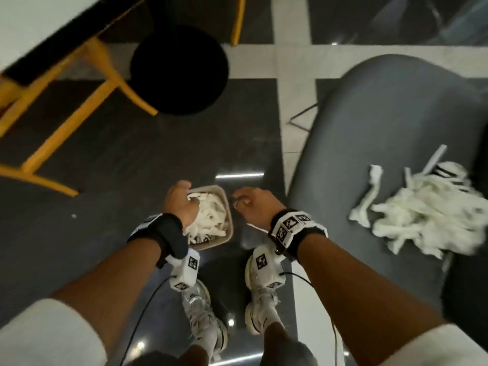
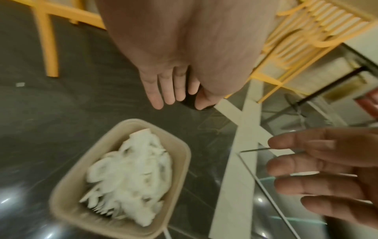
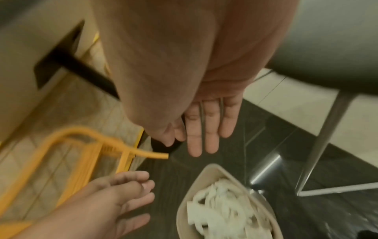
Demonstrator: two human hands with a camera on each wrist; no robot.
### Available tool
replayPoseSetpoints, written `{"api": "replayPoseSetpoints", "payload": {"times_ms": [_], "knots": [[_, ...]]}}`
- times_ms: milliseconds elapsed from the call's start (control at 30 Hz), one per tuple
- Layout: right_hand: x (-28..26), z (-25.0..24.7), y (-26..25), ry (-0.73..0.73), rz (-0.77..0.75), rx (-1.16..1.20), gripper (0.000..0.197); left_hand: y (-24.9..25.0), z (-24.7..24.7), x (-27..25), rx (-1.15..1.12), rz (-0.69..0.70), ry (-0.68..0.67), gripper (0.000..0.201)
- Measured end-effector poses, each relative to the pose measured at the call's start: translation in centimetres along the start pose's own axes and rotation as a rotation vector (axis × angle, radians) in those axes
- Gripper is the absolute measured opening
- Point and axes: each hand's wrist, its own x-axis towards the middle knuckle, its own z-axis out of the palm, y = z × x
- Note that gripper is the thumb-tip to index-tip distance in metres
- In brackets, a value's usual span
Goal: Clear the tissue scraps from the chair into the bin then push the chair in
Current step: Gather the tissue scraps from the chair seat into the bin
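A beige bin (image 1: 211,245) stands on the dark floor by my feet, holding a heap of white tissue scraps (image 1: 211,215). My left hand (image 1: 181,200) hovers over the bin's left rim, fingers (image 2: 169,90) straight and empty. My right hand (image 1: 250,204) hangs just right of the bin, fingers (image 3: 204,129) straight, holding nothing. To the right is the grey chair (image 1: 383,114), with a pile of tissue scraps (image 1: 427,215) still on its seat. Both wrist views show the bin (image 2: 67,186) (image 3: 184,210) below the hands.
A yellow chair (image 1: 66,107) and a black round stool (image 1: 179,70) stand at the upper left by a white table (image 1: 39,22). A small white scrap (image 1: 74,215) lies on the floor left of the bin. The grey chair's metal leg (image 3: 323,137) is close to the bin.
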Motion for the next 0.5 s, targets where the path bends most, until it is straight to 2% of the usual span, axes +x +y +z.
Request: {"api": "replayPoseSetpoints", "payload": {"times_ms": [100,233,267,400,500], "knots": [[-3.7,-6.5,2.4,0.161,0.057,0.132,0.026,9.7,2.4,-0.7,0.02,0.185,-0.008,0.038],[-6.8,-14.3,8.7,0.317,0.13,0.251,0.038,21.8,8.3,-2.0,0.024,0.382,-0.059,0.038],[-7.5,-16.0,10.9,0.351,0.153,0.277,0.036,24.2,10.4,-2.5,0.037,0.429,-0.092,0.039],[-11.2,-22.0,19.9,0.525,0.283,0.321,0.013,29.6,20.4,-6.7,0.16,0.614,-0.295,0.05],[-13.7,-25.5,26.6,0.649,0.389,0.237,0.019,31.3,26.8,-10.1,0.309,0.693,-0.389,0.074]]}}
